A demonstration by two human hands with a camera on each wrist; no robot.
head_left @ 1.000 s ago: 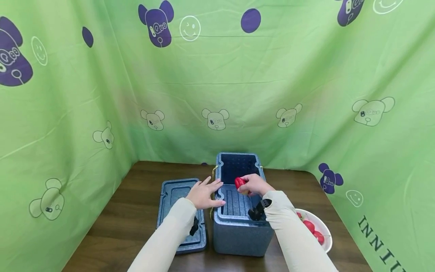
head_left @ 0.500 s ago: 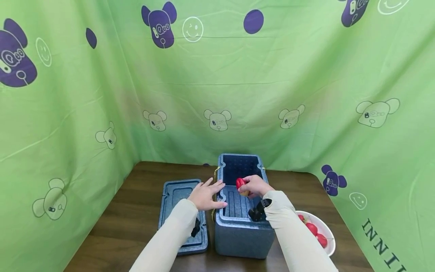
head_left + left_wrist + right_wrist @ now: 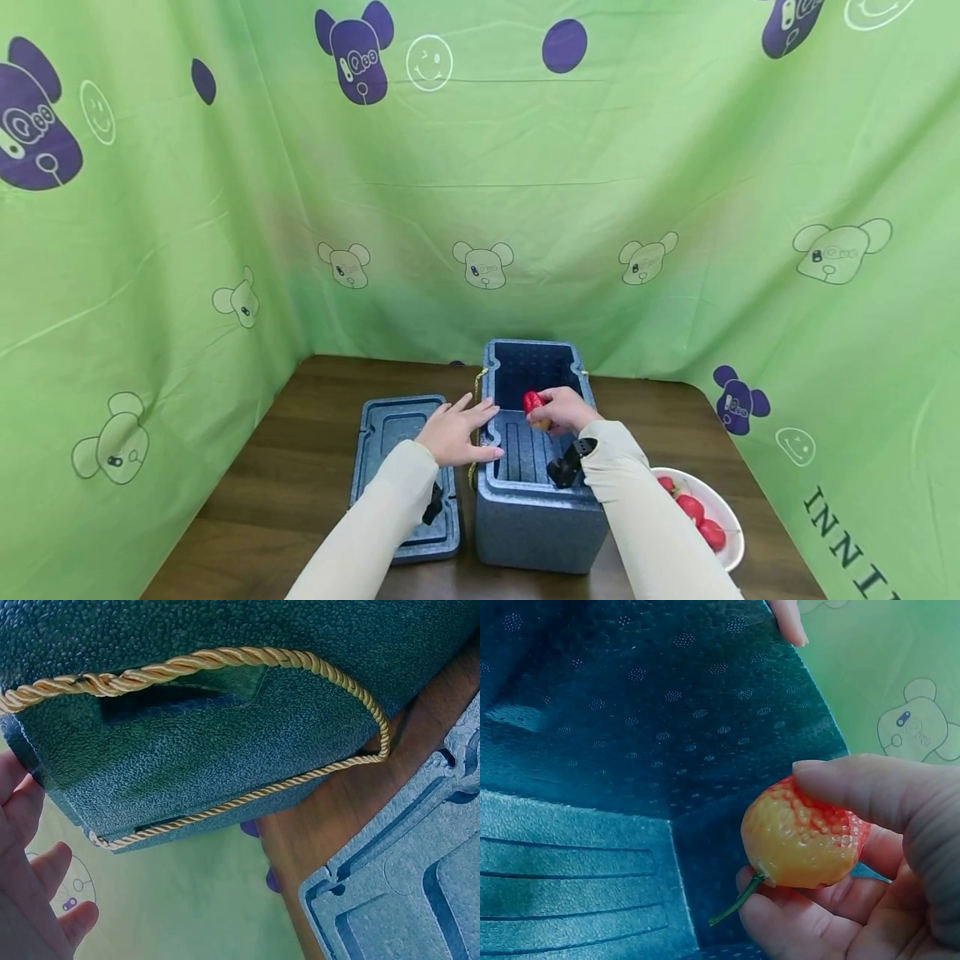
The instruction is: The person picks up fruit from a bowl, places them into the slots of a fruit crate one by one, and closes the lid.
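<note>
My right hand (image 3: 566, 410) pinches a bumpy red-and-yellow lychee (image 3: 802, 840) between thumb and fingers. Its short green stem points down and away from the palm in the right wrist view. The fruit is over the open top of a blue-grey foam box (image 3: 540, 533). Ribs line one inner face of the box and small dotted patches another. At the box's left rim, my left hand (image 3: 453, 433) rests with fingers spread and nothing gripped. Below that rim, a gold twisted rope handle (image 3: 240, 656) hangs on the outer wall.
The box's foam lid (image 3: 397, 429) lies on the wooden table (image 3: 262, 492) to the left. A white bowl (image 3: 738, 554) with several red fruits (image 3: 692, 508) stands to the right, partly behind my right sleeve. Green printed cloth (image 3: 480, 167) encloses the table's back and sides.
The head view has shifted slightly. My right hand has turned the lychee a little and stays over the box; the left hand keeps its place at the rim.
</note>
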